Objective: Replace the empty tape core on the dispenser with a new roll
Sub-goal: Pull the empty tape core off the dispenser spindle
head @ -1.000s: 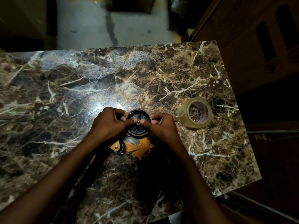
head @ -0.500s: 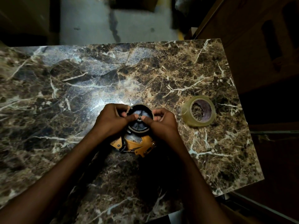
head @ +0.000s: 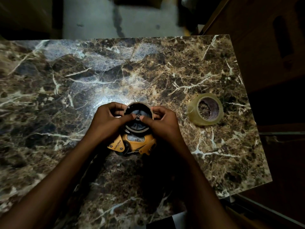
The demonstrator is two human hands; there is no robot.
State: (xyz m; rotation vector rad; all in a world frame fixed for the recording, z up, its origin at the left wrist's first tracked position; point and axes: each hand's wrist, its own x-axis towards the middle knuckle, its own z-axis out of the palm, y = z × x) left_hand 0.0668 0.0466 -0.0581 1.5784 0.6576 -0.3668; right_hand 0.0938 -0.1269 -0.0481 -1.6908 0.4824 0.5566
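Table [head: 165, 66]: brown marble-pattern top with white veins, dimly lit, one bright glare patch just beyond the hands.

Dispenser [head: 132, 142]: yellow body with black wheel, lying on the table near the middle, close to the person. Printed lettering on its left plate; too small to read with certainty. A small black roller sits at its near edge.

Hub [head: 137, 124]: black, round, ribbed, with a small metal pin at its centre. It sits at the far end of the dispenser.

Core [head: 138, 104]: thin brown cardboard ring, bare of tape, around the hub. Its far rim stands up above the hub, so it looks tilted or partly raised; how far it is off I cannot tell.

Left hand [head: 109, 119]: closed on the left side of the core, fingers curled over the outer rim, thumb reaching in toward the centre pin.

Right hand [head: 162, 121]: closed on the right side of the core in the same manner, thumb tip close to the pin and nearly meeting the left thumb.

Roll [head: 205, 109]: clear tape, full, on a brown core, lying tilted on the table well to the right of the hands, its hole facing up and toward the person. Nothing touches it.

Floor [head: 115, 19]: pale, cracked, beyond the far edge of the table.
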